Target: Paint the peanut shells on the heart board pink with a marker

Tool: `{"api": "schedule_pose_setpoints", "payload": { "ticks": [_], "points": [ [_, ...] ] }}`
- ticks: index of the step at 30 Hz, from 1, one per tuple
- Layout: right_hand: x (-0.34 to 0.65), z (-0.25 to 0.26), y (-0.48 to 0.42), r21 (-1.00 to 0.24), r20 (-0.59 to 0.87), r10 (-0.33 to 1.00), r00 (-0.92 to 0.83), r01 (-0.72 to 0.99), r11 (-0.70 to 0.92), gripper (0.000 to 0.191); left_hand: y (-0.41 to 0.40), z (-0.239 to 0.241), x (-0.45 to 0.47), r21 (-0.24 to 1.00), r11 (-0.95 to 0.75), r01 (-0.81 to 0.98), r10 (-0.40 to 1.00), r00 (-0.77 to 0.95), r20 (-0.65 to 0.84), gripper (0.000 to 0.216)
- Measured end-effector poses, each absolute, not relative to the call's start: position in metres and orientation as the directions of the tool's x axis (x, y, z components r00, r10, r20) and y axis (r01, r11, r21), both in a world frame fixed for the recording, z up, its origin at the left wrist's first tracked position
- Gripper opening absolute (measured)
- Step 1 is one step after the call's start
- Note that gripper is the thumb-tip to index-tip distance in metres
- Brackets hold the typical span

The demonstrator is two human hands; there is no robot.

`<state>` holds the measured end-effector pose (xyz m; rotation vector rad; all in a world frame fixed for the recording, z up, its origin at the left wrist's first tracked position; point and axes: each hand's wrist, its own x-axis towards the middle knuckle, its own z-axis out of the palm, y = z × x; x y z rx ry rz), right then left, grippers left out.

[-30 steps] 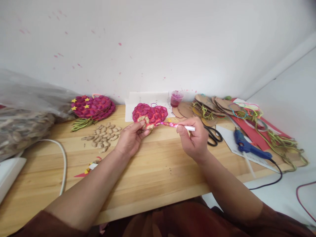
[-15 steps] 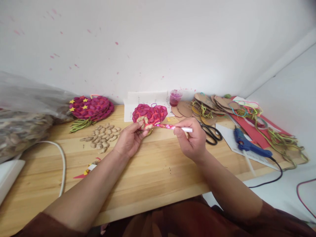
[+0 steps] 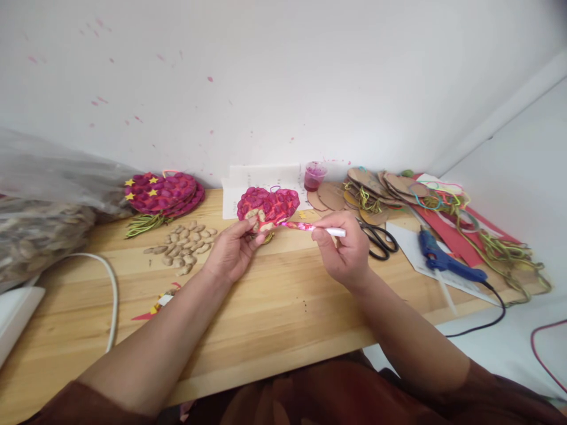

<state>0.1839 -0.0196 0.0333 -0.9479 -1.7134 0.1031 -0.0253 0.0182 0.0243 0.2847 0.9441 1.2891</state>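
Note:
My left hand (image 3: 234,248) grips the lower left edge of a peanut-covered craft piece (image 3: 270,203), tilted up above the table. Most of its peanuts are painted magenta; a few near my left fingers are bare tan. Between the thumb and fingers of my right hand (image 3: 343,248) is a paintbrush (image 3: 305,226) with a white handle end and pink smears. Its tip touches the piece's lower edge beside the bare peanuts. A clear plastic cup (image 3: 314,176) of magenta paint stands behind, near the wall.
Loose peanuts (image 3: 183,245) lie left of my hands, near finished magenta pieces (image 3: 170,195) with yellow stars. A bag of peanuts (image 3: 39,230) and a white cable (image 3: 113,289) are at the left. Scissors (image 3: 378,239), cardboard discs (image 3: 372,183) and a blue glue gun (image 3: 447,260) lie right.
The piece has shifted very slightly left in view. Both hands keep their grips, and the brush tip stays at the lower edge.

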Motion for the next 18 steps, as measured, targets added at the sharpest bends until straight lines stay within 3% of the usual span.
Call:
{"api": "schedule_pose_setpoints", "payload": {
  "ticks": [18],
  "points": [
    [0.1802,0.0317,-0.0210,-0.494,0.789,0.612,-0.062,0.529,0.690,0.014,0.0167,0.0219,-0.0242,0.675,0.284,-0.681,0.920,-0.006,-0.393,0.007]
  ]
}}
